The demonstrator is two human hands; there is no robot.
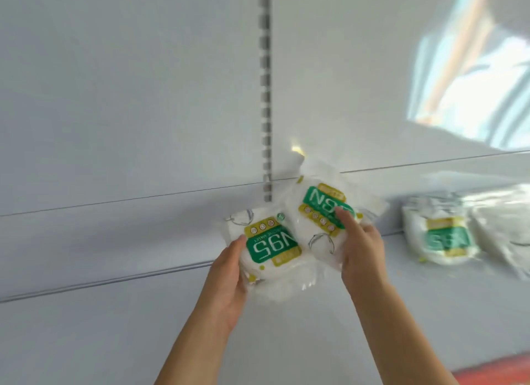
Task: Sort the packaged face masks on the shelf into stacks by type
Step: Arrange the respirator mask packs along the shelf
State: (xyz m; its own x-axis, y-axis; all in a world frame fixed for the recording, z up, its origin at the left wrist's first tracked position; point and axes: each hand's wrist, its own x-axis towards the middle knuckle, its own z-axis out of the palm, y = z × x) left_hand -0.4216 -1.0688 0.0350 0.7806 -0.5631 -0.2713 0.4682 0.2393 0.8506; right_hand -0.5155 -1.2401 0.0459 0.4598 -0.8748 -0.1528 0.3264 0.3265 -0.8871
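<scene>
**Two mask packs held above the shelf**

Fingers [348, 218] of my right hand [362, 255] curl around one mask pack [321, 212], thumb pressed on its green label. My left hand [229, 275] grips a second pack [269, 249] by its left edge, thumb on top. The two packs overlap in the air in front of the white shelf [114, 241]. To the right, more packs [447, 238] lie blurred on the shelf.

Two mask packets [289, 235] in hands, another packet [441, 238] right, on shelf [372, 313]
</scene>
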